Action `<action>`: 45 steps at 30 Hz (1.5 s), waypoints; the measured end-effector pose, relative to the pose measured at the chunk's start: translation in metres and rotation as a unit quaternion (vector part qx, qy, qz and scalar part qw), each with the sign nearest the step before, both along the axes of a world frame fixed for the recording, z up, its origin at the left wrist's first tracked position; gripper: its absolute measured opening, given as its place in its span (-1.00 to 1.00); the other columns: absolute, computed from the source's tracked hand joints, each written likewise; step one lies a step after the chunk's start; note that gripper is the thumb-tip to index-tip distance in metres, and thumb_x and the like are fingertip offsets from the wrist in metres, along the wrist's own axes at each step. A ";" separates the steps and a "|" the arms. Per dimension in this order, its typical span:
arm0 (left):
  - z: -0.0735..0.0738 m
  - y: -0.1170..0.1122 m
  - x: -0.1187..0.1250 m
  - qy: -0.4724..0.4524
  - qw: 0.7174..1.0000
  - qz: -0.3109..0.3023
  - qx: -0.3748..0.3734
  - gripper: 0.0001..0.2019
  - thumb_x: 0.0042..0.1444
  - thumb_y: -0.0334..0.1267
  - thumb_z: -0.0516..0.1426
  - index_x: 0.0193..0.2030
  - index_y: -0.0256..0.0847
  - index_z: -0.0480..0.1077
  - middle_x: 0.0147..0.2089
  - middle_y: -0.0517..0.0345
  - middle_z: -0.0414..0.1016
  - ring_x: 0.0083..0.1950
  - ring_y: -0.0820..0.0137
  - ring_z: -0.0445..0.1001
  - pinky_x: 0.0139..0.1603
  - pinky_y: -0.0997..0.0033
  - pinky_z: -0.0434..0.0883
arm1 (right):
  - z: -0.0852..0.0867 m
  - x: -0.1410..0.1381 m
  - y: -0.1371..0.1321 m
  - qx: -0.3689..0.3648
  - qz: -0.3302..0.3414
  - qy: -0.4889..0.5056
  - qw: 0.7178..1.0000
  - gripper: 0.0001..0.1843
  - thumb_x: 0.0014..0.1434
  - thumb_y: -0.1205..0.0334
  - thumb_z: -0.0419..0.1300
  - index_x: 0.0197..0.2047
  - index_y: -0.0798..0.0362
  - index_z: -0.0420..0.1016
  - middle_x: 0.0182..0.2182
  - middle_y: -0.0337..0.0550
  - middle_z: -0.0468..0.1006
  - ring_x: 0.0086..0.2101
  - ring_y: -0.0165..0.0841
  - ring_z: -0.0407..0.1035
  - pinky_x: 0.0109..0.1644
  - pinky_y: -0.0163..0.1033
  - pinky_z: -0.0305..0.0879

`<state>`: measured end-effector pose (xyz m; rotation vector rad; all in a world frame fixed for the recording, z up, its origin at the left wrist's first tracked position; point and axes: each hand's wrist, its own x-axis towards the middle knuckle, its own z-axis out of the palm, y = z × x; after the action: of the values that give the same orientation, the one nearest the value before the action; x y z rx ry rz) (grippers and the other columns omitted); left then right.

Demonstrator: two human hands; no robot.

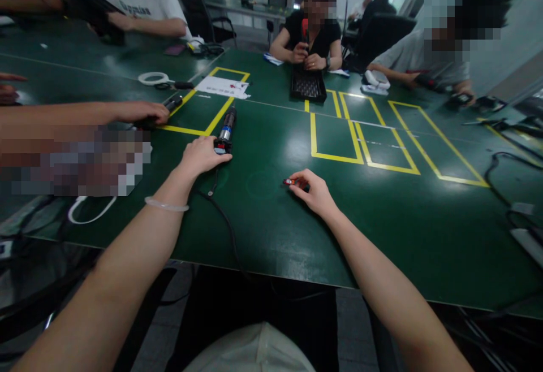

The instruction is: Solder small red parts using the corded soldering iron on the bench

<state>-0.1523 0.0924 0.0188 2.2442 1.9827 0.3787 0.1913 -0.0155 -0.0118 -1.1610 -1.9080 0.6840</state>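
Left of frame centre, left hand is clamping a dark cylindrical tool; near centre, right hand is pinching a small red piece. Both are in hand, not joined.

The base of a dark cylinder is partly covered by the left hand, a small red piece by the right hand; print on a white sheet is blurred.

The table looks smooth and glossy, the cylindrical tool partly metallic.
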 end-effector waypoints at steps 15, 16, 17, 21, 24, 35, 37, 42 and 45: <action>0.011 -0.061 0.096 0.058 0.988 -0.142 0.033 -0.43 0.07 0.15 0.18 0.04 -0.30 0.42 -0.06 -0.19 0.48 0.00 0.00 0.45 0.04 0.10 0.31 | 0.003 -0.001 -0.001 0.012 0.009 0.012 1.000 -0.86 0.18 0.30 0.26 -0.15 0.02 0.49 -0.31 -0.19 0.49 -0.35 -0.37 0.40 -0.22 -0.24 0.35; 0.010 -0.064 0.101 0.051 0.986 -0.153 0.037 -0.44 0.06 0.14 0.19 0.03 -0.30 0.42 -0.06 -0.18 0.48 0.00 0.00 0.45 0.05 0.10 0.30 | 0.003 -0.002 -0.001 0.013 0.007 0.012 1.000 -0.86 0.18 0.30 0.26 -0.15 0.02 0.49 -0.32 -0.19 0.49 -0.35 -0.37 0.40 -0.22 -0.24 0.35; 0.009 -0.067 0.105 0.045 0.985 -0.163 0.040 -0.45 0.06 0.13 0.19 0.02 -0.30 0.42 -0.07 -0.18 0.48 0.00 0.00 0.44 0.06 0.09 0.29 | 0.003 -0.002 -0.001 0.015 0.006 0.012 1.000 -0.86 0.18 0.30 0.25 -0.16 0.02 0.48 -0.32 -0.19 0.49 -0.35 -0.37 0.39 -0.22 -0.24 0.35; 0.009 -0.079 0.118 0.042 0.978 -0.198 0.041 -0.47 0.08 0.10 0.18 0.02 -0.31 0.40 -0.06 -0.17 0.47 0.03 0.00 0.44 0.11 0.08 0.28 | 0.001 -0.003 -0.001 0.022 0.002 0.005 1.000 -0.86 0.17 0.30 0.25 -0.16 0.03 0.47 -0.31 -0.20 0.48 -0.36 -0.38 0.38 -0.21 -0.25 0.34; 0.010 -0.083 0.123 0.054 0.975 -0.211 0.044 -0.48 0.09 0.07 0.17 0.04 -0.32 0.39 -0.04 -0.15 0.47 0.04 0.03 0.44 0.14 0.10 0.28 | -0.002 -0.005 0.000 0.023 -0.005 -0.005 1.000 -0.85 0.16 0.31 0.26 -0.17 0.03 0.46 -0.31 -0.20 0.48 -0.37 -0.39 0.36 -0.22 -0.26 0.34; 0.011 -0.085 0.124 0.062 0.972 -0.221 0.051 -0.51 0.10 0.05 0.16 0.03 -0.29 0.39 -0.06 -0.11 0.48 0.03 0.06 0.45 0.15 0.12 0.28 | -0.005 -0.017 0.002 0.021 -0.018 -0.066 0.997 -0.82 0.16 0.35 0.27 -0.15 0.02 0.44 -0.26 -0.20 0.48 -0.34 -0.37 0.37 -0.21 -0.26 0.31; 0.011 -0.085 0.124 0.062 0.972 -0.222 0.051 -0.51 0.11 0.06 0.16 0.03 -0.30 0.39 -0.06 -0.12 0.47 0.03 0.06 0.45 0.15 0.11 0.28 | -0.004 -0.018 0.002 0.026 -0.014 -0.075 0.997 -0.83 0.18 0.35 0.26 -0.14 0.01 0.44 -0.25 -0.20 0.47 -0.33 -0.37 0.37 -0.20 -0.26 0.30; 0.010 -0.085 0.124 0.061 0.972 -0.219 0.051 -0.49 0.11 0.07 0.16 0.03 -0.32 0.39 -0.05 -0.13 0.47 0.02 0.06 0.44 0.17 0.10 0.28 | -0.003 -0.017 0.001 0.035 -0.002 -0.089 0.995 -0.89 0.23 0.32 0.24 -0.15 0.00 0.47 -0.26 -0.19 0.46 -0.31 -0.36 0.39 -0.16 -0.25 0.31; 0.010 -0.085 0.124 0.061 0.972 -0.220 0.051 -0.51 0.12 0.07 0.15 0.01 -0.32 0.39 -0.05 -0.13 0.47 0.02 0.06 0.44 0.18 0.10 0.28 | -0.001 -0.016 0.000 0.035 0.009 -0.079 0.996 -0.87 0.23 0.32 0.25 -0.13 0.01 0.49 -0.24 -0.16 0.47 -0.29 -0.35 0.40 -0.13 -0.24 0.33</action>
<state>-0.0286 0.0074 0.0285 2.7376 1.4711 0.3024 0.1753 -0.0151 -0.0131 -1.1855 -2.0604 0.5437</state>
